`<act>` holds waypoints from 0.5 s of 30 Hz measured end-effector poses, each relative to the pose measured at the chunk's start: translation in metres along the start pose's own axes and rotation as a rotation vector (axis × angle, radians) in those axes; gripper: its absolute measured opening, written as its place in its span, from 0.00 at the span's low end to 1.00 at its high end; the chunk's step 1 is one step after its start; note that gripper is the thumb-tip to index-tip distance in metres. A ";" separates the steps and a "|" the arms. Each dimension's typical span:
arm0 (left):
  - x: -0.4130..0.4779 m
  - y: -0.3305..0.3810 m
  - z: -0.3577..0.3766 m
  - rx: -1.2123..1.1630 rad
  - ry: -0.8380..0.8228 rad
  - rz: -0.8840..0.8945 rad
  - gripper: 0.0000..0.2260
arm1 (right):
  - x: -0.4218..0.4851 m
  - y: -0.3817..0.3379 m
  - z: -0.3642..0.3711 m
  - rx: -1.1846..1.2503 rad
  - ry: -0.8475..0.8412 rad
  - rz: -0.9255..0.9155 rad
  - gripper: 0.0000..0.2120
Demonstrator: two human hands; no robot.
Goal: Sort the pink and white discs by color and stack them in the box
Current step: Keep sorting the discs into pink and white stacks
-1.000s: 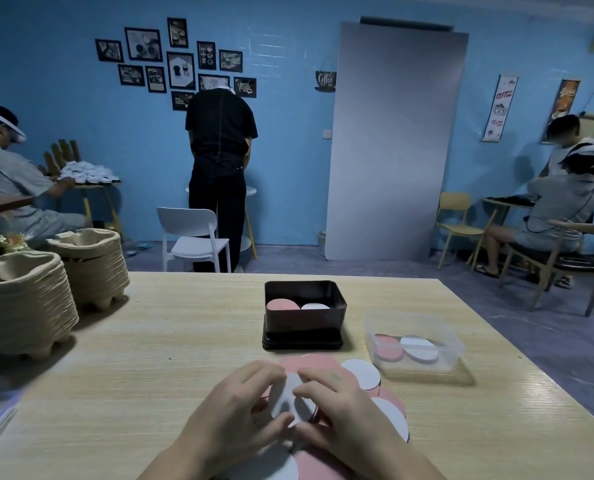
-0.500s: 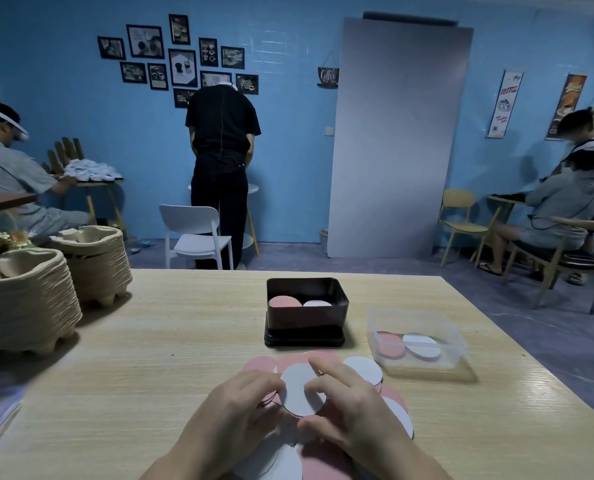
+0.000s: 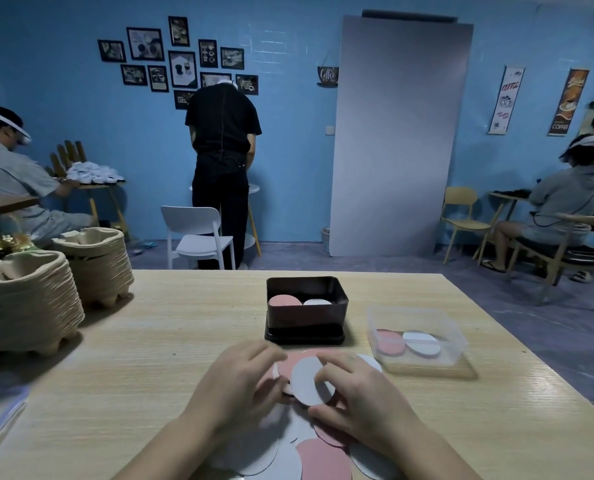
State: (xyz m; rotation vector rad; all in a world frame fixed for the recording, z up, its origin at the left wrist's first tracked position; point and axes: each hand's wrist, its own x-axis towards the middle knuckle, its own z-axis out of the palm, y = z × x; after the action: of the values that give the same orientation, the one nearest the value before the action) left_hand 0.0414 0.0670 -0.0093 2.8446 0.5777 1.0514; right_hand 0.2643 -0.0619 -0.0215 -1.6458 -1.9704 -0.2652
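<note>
My right hand (image 3: pixel 361 396) pinches a white disc (image 3: pixel 307 379), raised and tilted over the loose pile of pink discs (image 3: pixel 323 459) and white discs (image 3: pixel 254 455) at the table's near edge. My left hand (image 3: pixel 240 386) is curled just left of that disc. It is blurred, and what its fingertips hold is unclear. Beyond the hands stands the black box (image 3: pixel 306 323), with a pink stack (image 3: pixel 284 301) on its left side and a white stack (image 3: pixel 318 302) on its right.
A clear plastic tub (image 3: pixel 417 313) to the right of the box holds a pink and a white disc. Two stacks of pulp egg trays (image 3: pixel 29 306) stand at the table's left. People sit and stand at other tables across the room.
The white disc has come up off the pile and tilted, now gripped by my right hand. Both hands have moved slightly away from me, toward the black box.
</note>
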 end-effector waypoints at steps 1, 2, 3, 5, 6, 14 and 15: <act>0.009 -0.003 0.002 0.034 -0.001 0.003 0.11 | 0.003 0.002 -0.001 -0.014 -0.010 0.000 0.16; 0.018 -0.006 0.004 0.060 -0.010 0.011 0.12 | 0.007 0.005 -0.001 -0.018 -0.018 0.003 0.16; 0.028 -0.007 0.007 0.083 -0.026 0.021 0.12 | 0.010 0.008 -0.002 -0.019 -0.023 0.006 0.15; 0.045 -0.007 0.015 0.124 -0.065 0.041 0.13 | 0.013 0.017 -0.004 -0.024 -0.033 0.013 0.15; 0.053 -0.007 0.019 0.137 -0.085 0.047 0.14 | 0.013 0.021 -0.005 -0.022 -0.038 0.021 0.15; 0.078 -0.009 0.050 0.127 -0.166 -0.062 0.15 | 0.001 0.052 -0.019 -0.044 -0.025 0.065 0.15; 0.079 -0.011 0.053 0.115 -0.144 -0.068 0.15 | 0.000 0.053 -0.019 -0.047 -0.014 0.071 0.16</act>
State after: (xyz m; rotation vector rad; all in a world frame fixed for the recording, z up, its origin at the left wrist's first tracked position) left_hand 0.1266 0.1099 -0.0028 2.9432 0.7383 0.8209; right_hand 0.3198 -0.0590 -0.0165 -1.7476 -1.9251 -0.2759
